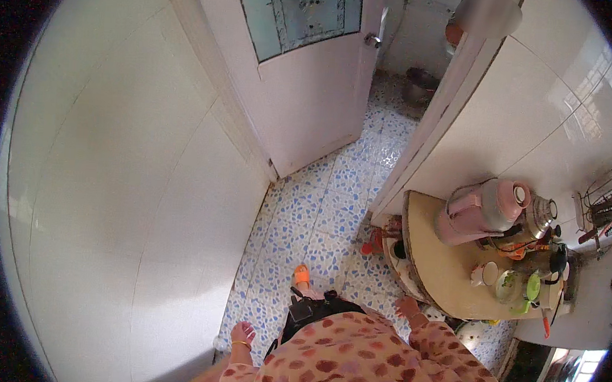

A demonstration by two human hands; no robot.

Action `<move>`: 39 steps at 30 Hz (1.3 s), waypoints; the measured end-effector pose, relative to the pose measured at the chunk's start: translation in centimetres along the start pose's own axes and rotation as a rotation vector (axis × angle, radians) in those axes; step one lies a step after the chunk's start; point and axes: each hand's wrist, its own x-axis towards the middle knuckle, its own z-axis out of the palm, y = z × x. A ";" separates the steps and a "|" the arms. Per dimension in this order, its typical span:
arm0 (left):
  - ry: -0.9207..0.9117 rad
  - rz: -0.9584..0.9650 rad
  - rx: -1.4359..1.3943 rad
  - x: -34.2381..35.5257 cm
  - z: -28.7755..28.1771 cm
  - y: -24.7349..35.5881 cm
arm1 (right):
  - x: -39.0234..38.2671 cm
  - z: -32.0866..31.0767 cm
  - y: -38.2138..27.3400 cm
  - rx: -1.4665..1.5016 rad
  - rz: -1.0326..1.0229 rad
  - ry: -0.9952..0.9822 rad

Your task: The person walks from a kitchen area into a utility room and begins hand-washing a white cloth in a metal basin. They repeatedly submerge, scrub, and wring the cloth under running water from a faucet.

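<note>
My left hand (243,334) hangs low beside the white tiled wall, with a bracelet at its wrist. It looks loosely open, and nothing shows in it. On the other side, my right hand (406,307) hangs near the front edge of the curved corner shelf (422,249). Its fingers are partly spread, and no held thing is visible. Both sleeves are pale with reddish-brown spots. Between the hands, a small black device (302,309) hangs at my waist. One foot in an orange slipper (301,274) steps on the floor.
Ahead, a pinkish door (311,101) with a glass panel stands ajar; a metal pot (420,88) lies beyond it. The shelf carries a pink thermos (481,210), a white mug (484,273), a glass dish (509,286) and a green-handled utensil (533,289). Blue-speckled tiles (332,213) cover the floor.
</note>
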 end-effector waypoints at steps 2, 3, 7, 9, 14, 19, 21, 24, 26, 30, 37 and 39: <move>-0.006 0.038 0.030 2.6 1.5 2.3 | 2.6 0.1 0.7 0.096 0.127 -0.049; -0.015 0.047 0.036 4.0 2.0 4.0 | 2.7 0.9 0.1 0.054 0.132 -0.025; -0.091 0.060 0.076 7.0 7.0 11.1 | 5.4 1.4 -1.0 0.124 0.120 -0.048; -0.165 0.028 0.034 9.4 8.6 13.7 | 7.6 1.8 -1.6 0.279 0.068 -0.114; -0.173 0.065 0.122 12.6 10.0 18.9 | 2.2 10.1 -13.4 0.355 -0.187 0.102; -0.205 0.000 0.178 15.2 11.2 20.7 | 0.0 13.4 -21.3 0.113 -0.051 0.245; -0.237 -0.010 0.169 16.2 12.0 20.9 | 1.5 12.5 -20.9 0.131 -0.102 0.241; -0.209 -0.042 0.143 16.5 14.8 22.3 | 4.3 10.8 -20.9 0.108 -0.041 0.225; -0.172 -0.004 0.162 16.9 16.7 23.3 | 6.8 9.8 -21.1 0.108 -0.012 0.212; -0.120 0.036 0.139 17.7 20.3 25.0 | 14.0 7.0 -21.6 0.176 -0.150 0.094; -0.244 0.083 0.068 19.1 30.6 29.1 | 21.6 3.6 -33.1 0.378 -0.138 0.028; -0.269 0.123 0.013 18.0 34.0 30.9 | 17.5 3.8 -39.9 0.138 -0.282 0.095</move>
